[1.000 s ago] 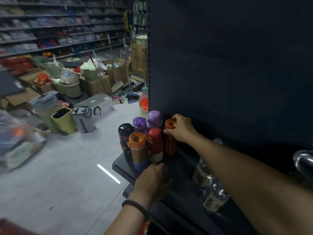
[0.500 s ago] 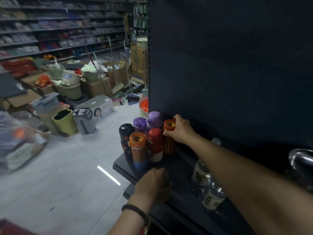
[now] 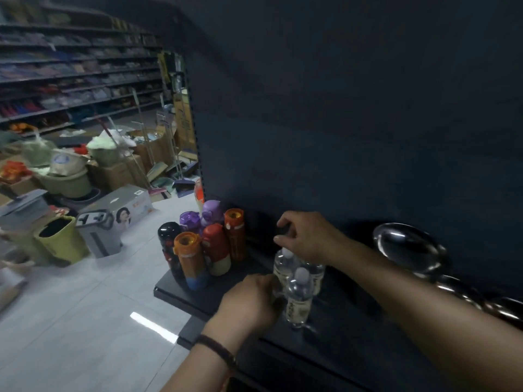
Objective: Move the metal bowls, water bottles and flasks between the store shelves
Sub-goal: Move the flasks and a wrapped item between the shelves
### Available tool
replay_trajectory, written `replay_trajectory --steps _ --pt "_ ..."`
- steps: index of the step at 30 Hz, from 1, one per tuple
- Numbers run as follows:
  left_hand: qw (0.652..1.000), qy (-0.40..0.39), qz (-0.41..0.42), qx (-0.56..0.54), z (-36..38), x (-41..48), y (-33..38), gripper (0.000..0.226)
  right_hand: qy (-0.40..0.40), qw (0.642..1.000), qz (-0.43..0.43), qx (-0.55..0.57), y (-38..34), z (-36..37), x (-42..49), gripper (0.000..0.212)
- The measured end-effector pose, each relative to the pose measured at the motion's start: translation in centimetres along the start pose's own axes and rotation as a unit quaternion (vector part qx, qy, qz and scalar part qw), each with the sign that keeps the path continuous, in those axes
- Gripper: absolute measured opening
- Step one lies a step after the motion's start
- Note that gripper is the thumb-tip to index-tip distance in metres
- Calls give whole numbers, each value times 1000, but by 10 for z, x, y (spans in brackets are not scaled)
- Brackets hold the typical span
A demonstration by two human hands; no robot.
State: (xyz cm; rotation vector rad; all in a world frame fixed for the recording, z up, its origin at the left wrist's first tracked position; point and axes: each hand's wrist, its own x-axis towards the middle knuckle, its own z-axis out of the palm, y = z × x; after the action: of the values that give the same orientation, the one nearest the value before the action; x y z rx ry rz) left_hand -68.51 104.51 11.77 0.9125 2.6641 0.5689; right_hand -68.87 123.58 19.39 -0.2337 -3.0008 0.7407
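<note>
Three clear water bottles [image 3: 298, 298] with white caps stand close together on the dark shelf [image 3: 198, 298]. My left hand [image 3: 252, 302] grips the left side of the group, fingers curled round a bottle. My right hand [image 3: 307, 239] sits over the rear bottles, its fingers curled on the top of one, which it hides. Several coloured flasks [image 3: 206, 247] in orange, red, purple and black stand packed at the shelf's left end, apart from both hands. Shiny metal bowls [image 3: 410, 247] lean against the back panel to the right, behind my right forearm.
The dark back panel [image 3: 339, 137] rises right behind the shelf. A second shelf edge [image 3: 186, 335] juts out below. Left of the shelf lies tiled floor [image 3: 70, 321] with bins, a boxed appliance [image 3: 124, 210], cartons and brooms; stocked store shelves stand beyond.
My right hand left the orange flask and moved right onto the water bottles. My left hand moved from the flasks to the bottles. The bottles now stand closer together and nearer the flasks.
</note>
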Motion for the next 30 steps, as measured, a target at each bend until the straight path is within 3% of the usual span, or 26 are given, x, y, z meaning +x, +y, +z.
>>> replay_trajectory --steps 3,8,16,24,30 --pt "999 4 35 40 2 0 40 32 38 998 14 -43 32 -20 -56 24" --pt "987 -39 122 99 18 6 123 28 41 989 73 -125 98 -41 -146 26" --pt "962 -73 247 95 90 11 287 21 80 962 233 -121 217 -101 -308 19" --pt "940 -155 300 52 189 -4 446 25 95 904 404 -104 358 -149 -479 40" --pt "935 -144 316 74 244 -12 533 27 145 875 458 -53 466 -176 -543 57"
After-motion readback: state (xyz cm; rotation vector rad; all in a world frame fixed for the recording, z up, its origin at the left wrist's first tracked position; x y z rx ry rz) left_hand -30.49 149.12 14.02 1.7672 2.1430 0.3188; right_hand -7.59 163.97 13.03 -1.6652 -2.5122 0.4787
